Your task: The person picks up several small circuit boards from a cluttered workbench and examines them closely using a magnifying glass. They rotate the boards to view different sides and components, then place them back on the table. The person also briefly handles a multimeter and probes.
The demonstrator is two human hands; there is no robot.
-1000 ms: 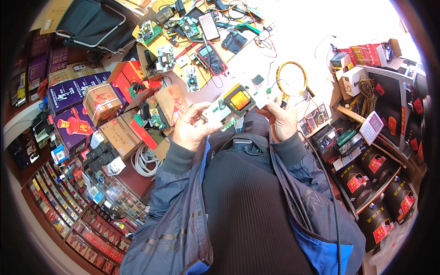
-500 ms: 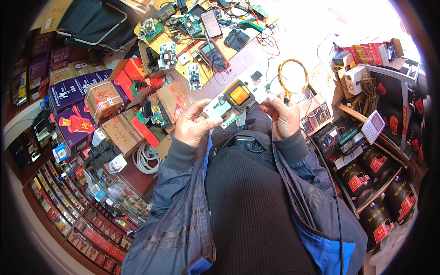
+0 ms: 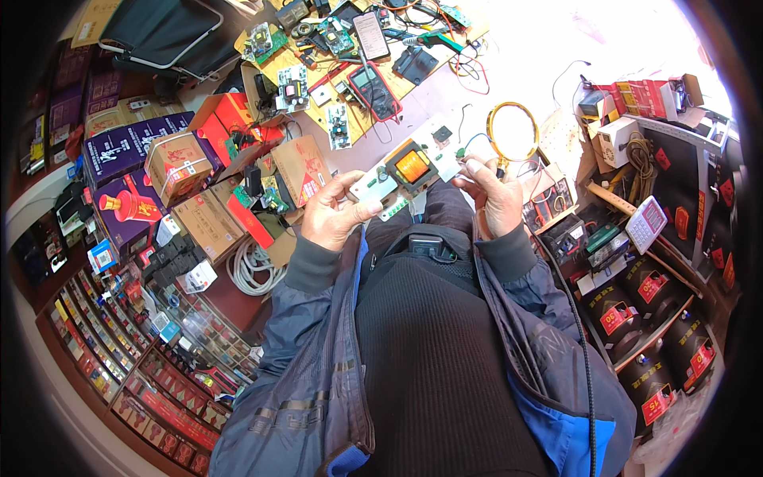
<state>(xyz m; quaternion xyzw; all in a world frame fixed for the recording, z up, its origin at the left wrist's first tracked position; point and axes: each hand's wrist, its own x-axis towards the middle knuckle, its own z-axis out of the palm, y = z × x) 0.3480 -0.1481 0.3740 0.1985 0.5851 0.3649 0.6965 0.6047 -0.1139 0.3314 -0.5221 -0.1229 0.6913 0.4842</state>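
A white circuit board point(image 3: 376, 184) spans the gap between my two hands, above my lap. On its middle sits a black-framed transformer with an orange-yellow winding point(image 3: 412, 165), and green connectors line its near edge. My left hand point(image 3: 334, 216) pinches the board's left end between thumb and fingers. At the right end, my right hand point(image 3: 494, 199) grips the board with its fingertips, partly covering that corner. Just beyond the board, a yellow cable loop point(image 3: 513, 131) lies near my right hand. A red multimeter point(image 3: 375, 91) rests on the bench farther off.
Across the wooden bench point(image 3: 318, 119) lie loose circuit boards point(image 3: 292, 87), a phone point(image 3: 371, 36) and tangled wires. Opened cardboard boxes point(image 3: 298, 171) crowd the left, beside coiled white cable point(image 3: 253, 270). A calculator point(image 3: 646, 222) and shelves with black reels point(image 3: 616, 314) stand to the right.
The view has shifted very slightly. Both hands keep their hold on the board, which has moved a hair to the left.
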